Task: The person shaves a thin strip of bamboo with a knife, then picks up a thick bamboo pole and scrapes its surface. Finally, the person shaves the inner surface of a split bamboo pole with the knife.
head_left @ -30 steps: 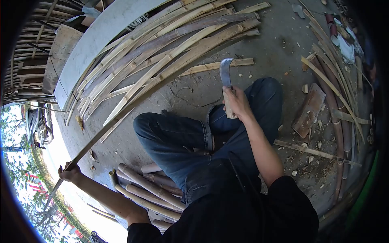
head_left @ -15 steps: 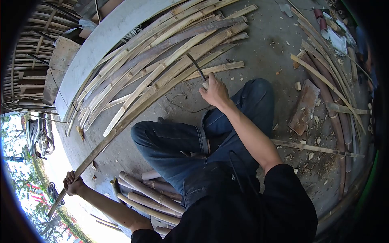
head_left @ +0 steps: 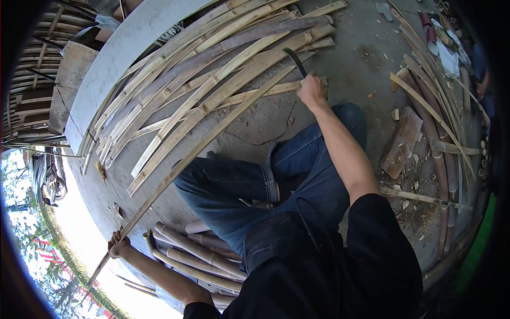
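My left hand is wrapped round the lower end of a long split bamboo strip. This strip runs diagonally up past my bent knee and overlaps the pile of split bamboo in this view. In my right hand is a knife with a dark, slightly curved blade pointing up and left. The blade is close to the strip's far end, and the handle is mostly hidden in my closed fingers. A wider bamboo strip lies on the pile just beyond.
Cut bamboo poles lie at my left hip. On the right are a rusty brown slab, wood chips and more bamboo poles. A pale curved board stands behind the pile, and a parked motorcycle is outside at left.
My right hand and the knife have moved up and to the right, toward the strip's far end. My left hand has shifted right with the strip, which now shows apart from the wider one.
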A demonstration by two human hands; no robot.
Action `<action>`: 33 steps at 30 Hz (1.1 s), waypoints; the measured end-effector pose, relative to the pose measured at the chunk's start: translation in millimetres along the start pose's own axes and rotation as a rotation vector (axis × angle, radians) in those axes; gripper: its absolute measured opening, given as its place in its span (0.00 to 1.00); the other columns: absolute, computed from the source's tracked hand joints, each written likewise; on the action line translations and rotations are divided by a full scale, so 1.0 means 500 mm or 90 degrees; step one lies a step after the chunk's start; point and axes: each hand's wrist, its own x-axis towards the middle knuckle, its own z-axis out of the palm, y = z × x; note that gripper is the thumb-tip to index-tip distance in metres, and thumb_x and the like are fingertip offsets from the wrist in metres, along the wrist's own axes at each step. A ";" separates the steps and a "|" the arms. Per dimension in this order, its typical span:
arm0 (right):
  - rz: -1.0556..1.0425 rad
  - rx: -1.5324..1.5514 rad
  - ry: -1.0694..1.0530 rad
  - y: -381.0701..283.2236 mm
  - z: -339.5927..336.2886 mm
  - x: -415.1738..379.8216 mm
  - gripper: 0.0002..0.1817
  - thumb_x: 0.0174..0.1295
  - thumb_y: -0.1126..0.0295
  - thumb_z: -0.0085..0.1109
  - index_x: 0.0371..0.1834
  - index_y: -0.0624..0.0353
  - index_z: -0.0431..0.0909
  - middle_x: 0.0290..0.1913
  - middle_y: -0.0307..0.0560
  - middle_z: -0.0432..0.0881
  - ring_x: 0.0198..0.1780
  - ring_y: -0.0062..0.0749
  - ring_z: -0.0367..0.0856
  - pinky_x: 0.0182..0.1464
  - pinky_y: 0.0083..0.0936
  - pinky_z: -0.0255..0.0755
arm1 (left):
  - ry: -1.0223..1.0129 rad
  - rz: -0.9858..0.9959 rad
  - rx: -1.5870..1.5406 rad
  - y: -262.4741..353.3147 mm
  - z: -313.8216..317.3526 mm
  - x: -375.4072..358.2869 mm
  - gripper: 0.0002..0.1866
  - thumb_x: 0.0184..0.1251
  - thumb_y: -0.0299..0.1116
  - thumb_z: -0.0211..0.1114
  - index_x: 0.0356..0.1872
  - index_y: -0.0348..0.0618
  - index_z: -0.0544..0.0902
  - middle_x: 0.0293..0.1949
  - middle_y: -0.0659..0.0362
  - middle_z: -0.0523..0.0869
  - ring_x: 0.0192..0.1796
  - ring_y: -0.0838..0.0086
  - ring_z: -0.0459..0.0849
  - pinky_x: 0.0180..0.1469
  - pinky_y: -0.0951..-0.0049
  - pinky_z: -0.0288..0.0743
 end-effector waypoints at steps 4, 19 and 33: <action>0.099 -0.032 -0.033 0.077 -0.007 0.081 0.22 0.58 0.67 0.70 0.56 0.61 0.79 0.57 0.58 0.83 0.60 0.49 0.83 0.59 0.38 0.80 | 0.007 -0.004 0.013 -0.005 0.012 0.017 0.13 0.50 0.32 0.52 0.18 0.49 0.55 0.17 0.59 0.56 0.15 0.67 0.57 0.18 0.65 0.59; -0.145 0.151 0.064 0.037 -0.057 -0.044 0.31 0.53 0.60 0.70 0.57 0.67 0.73 0.51 0.65 0.84 0.55 0.59 0.83 0.57 0.44 0.77 | -0.329 -0.081 -0.114 0.024 0.032 0.047 0.12 0.49 0.29 0.53 0.18 0.47 0.57 0.19 0.59 0.58 0.21 0.67 0.60 0.25 0.67 0.61; -0.204 0.479 0.014 -0.026 -0.051 -0.342 0.22 0.54 0.63 0.67 0.47 0.67 0.77 0.40 0.62 0.86 0.42 0.56 0.86 0.48 0.44 0.78 | -0.468 0.180 -0.097 0.166 0.253 -0.247 0.20 0.72 0.48 0.62 0.24 0.48 0.70 0.19 0.63 0.72 0.23 0.71 0.74 0.28 0.72 0.71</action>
